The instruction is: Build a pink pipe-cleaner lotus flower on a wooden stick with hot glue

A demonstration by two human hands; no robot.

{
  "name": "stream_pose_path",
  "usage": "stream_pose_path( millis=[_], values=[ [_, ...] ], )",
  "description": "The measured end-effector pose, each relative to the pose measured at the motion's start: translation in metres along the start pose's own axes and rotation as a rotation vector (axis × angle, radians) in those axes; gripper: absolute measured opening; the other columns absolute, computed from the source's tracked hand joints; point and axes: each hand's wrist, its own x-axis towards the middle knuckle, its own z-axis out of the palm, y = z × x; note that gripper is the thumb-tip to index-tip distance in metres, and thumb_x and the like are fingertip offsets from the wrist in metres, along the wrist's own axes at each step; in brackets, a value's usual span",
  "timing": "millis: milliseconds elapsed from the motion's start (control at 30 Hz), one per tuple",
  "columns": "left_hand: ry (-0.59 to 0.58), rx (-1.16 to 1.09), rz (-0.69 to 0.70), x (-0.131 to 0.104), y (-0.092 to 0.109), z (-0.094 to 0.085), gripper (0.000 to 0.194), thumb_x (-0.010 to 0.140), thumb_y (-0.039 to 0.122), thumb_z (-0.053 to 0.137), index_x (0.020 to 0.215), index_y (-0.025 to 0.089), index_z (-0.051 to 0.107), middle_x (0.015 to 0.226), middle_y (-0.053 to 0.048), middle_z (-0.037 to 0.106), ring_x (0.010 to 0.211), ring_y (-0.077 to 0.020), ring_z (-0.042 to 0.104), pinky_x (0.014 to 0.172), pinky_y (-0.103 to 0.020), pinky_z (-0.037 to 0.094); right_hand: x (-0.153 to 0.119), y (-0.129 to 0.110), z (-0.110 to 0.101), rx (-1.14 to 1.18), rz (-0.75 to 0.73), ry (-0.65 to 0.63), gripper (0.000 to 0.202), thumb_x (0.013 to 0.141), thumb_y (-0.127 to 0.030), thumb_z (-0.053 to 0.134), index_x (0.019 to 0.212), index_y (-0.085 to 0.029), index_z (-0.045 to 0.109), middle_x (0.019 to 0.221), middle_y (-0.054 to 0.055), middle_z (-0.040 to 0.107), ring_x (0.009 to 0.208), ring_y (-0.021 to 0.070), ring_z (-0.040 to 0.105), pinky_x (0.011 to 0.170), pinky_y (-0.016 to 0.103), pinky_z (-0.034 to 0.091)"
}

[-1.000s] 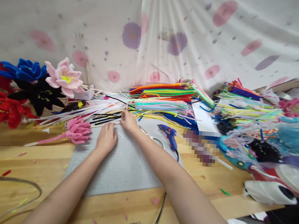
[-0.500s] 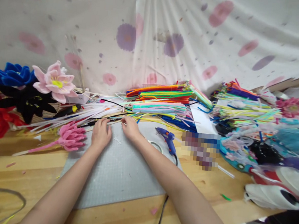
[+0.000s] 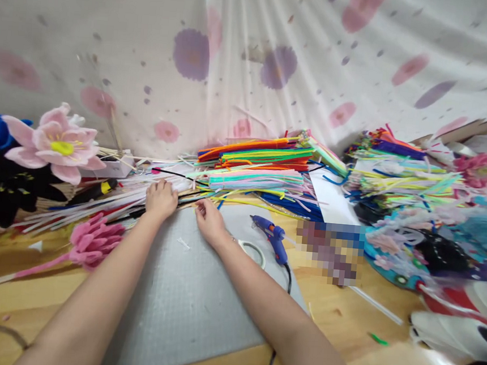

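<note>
My left hand (image 3: 162, 199) rests on the heap of pale and black stems (image 3: 140, 193) behind the grey cutting mat (image 3: 190, 308). Its fingers are bent over the stems, and what they hold, if anything, is hidden. At the mat's far edge, my right hand (image 3: 209, 220) has its thumb and forefinger drawn together by the stem ends; anything between them is too small to name. A blue glue gun (image 3: 271, 233) and a pale ring (image 3: 254, 253) lie right of my right hand.
Bundled coloured stems (image 3: 263, 156) lie at the back. A pink petalled flower (image 3: 95, 242) lies left of the mat, near a pale pink bloom (image 3: 55, 143). White spools (image 3: 447, 331) stand at the right, and a black cord (image 3: 290, 277) trails from the glue gun.
My left hand has moved farther onto the stem heap, away from the mat. My right hand stays near the mat's far edge. The view has shifted a little.
</note>
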Motion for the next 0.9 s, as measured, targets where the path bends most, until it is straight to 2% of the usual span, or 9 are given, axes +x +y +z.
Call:
stream_pose_path(
  millis=[167,333,467,567,633,767,900],
  values=[
    [0.059,0.029,0.049,-0.034,0.007,0.001,0.041,0.082,0.032,0.038,0.111,0.010,0.054,0.115,-0.017,0.054,0.106,-0.0309,0.045,0.093,-0.043,0.031,-0.001,-0.006,-0.002,0.010,-0.028,-0.030,0.018,0.076,-0.013,0.043,0.090,-0.019,0.053,0.083,0.003,0.056,0.076,0.0139,0.052,0.075,0.029,0.043],
    [0.092,-0.094,0.025,-0.039,0.009,-0.007,0.035,0.083,0.028,0.034,0.105,0.012,0.057,0.108,-0.014,0.059,0.101,-0.0280,0.050,0.089,-0.040,0.036,-0.003,-0.002,-0.007,0.001,0.013,-0.025,0.019,0.076,-0.013,0.042,0.090,-0.019,0.053,0.084,0.002,0.056,0.079,0.0134,0.052,0.077,0.028,0.043],
    [0.197,-0.268,-0.143,-0.033,0.004,-0.020,0.029,0.081,0.021,0.037,0.101,0.017,0.057,0.101,-0.010,0.060,0.095,-0.0259,0.054,0.082,-0.039,0.042,-0.004,-0.001,-0.007,-0.001,0.035,-0.041,0.018,0.077,-0.015,0.042,0.090,-0.019,0.053,0.084,0.002,0.056,0.079,0.0136,0.052,0.076,0.028,0.043],
    [0.297,-0.339,-0.300,-0.030,-0.004,-0.028,0.034,0.077,0.015,0.041,0.109,0.014,0.051,0.108,-0.013,0.054,0.100,-0.0277,0.051,0.083,-0.041,0.042,-0.004,-0.002,-0.007,0.007,0.046,-0.051,0.019,0.076,-0.014,0.042,0.091,-0.019,0.052,0.085,0.002,0.057,0.079,0.0137,0.052,0.076,0.028,0.043],
    [0.341,-0.357,-0.334,-0.029,-0.008,-0.030,0.038,0.074,0.012,0.043,0.111,0.011,0.048,0.110,-0.016,0.051,0.103,-0.0284,0.049,0.087,-0.043,0.041,-0.004,-0.002,-0.006,0.017,0.060,-0.057,0.020,0.076,-0.014,0.042,0.092,-0.020,0.052,0.085,0.002,0.057,0.078,0.0134,0.052,0.076,0.028,0.043],
    [0.324,-0.390,-0.248,-0.034,-0.008,-0.025,0.036,0.072,0.009,0.043,0.107,0.011,0.049,0.103,-0.014,0.053,0.098,-0.0257,0.050,0.091,-0.041,0.038,-0.005,-0.001,-0.006,0.028,0.080,-0.044,0.019,0.076,-0.015,0.044,0.092,-0.019,0.053,0.085,0.002,0.057,0.073,0.0124,0.051,0.073,0.026,0.042],
    [0.295,-0.450,-0.119,-0.051,0.004,-0.023,0.030,0.076,0.014,0.042,0.104,0.014,0.049,0.102,-0.012,0.055,0.097,-0.0219,0.051,0.089,-0.036,0.039,-0.003,-0.003,-0.009,0.005,0.072,-0.064,0.012,0.080,-0.025,0.046,0.084,-0.018,0.055,0.078,0.002,0.057,0.071,0.0123,0.050,0.068,0.024,0.040]
  ],
)
